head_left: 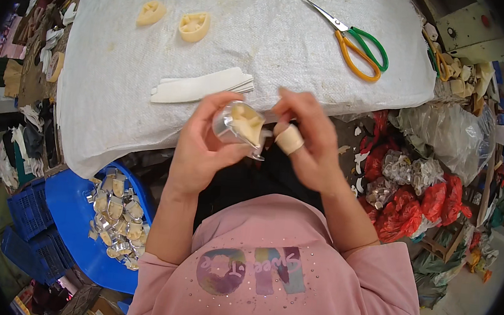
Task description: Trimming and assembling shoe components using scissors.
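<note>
My left hand (199,147) is closed around a cream moulded piece (246,124) with a shiny silver band (225,125) around its outside. The piece's hollow, ribbed side faces up and to the right. Close to its right side is my right hand (309,135), fingers bent and smeared by motion. A beige wrap (289,139) covers part of the right thumb. Whether the right fingers grip anything does not show. Just beyond my hands, a stack of white strips (201,86) lies on the white-covered table (284,58). Farther back sit two bare cream moulded pieces (194,27), (151,13).
Scissors (358,44) with green and orange handles lie at the table's far right. Left of me, a blue basin (71,204) holds many silver-banded pieces (118,218), beside blue crates (30,210). Red bags (403,216) and clear plastic (451,136) sit at the right.
</note>
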### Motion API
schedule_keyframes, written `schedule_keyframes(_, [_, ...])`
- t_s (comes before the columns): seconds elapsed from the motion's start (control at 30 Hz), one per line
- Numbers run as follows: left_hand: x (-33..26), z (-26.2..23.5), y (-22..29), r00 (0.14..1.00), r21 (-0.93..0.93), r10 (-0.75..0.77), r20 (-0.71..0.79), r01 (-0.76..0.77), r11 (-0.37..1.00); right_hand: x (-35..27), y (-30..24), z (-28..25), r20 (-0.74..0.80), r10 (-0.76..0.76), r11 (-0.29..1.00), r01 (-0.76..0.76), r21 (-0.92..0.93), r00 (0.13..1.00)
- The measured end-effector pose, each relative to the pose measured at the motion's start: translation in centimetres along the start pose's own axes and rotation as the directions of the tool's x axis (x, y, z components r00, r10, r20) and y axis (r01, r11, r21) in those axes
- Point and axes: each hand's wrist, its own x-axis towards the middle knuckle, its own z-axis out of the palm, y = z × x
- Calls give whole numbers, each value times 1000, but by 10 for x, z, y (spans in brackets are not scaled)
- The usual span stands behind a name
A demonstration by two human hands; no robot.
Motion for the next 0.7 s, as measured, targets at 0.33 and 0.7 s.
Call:
schedule_keyframes(0.33, [11, -8, -13, 997, -256, -71, 5, 70, 964, 52, 55, -134, -200, -226, 625, -15, -780, 953])
schedule_keyframes(0.7, [46, 28, -1, 977, 740, 143, 160, -215, 637, 65, 62, -138, -22, -19, 532, -9, -846, 1000])
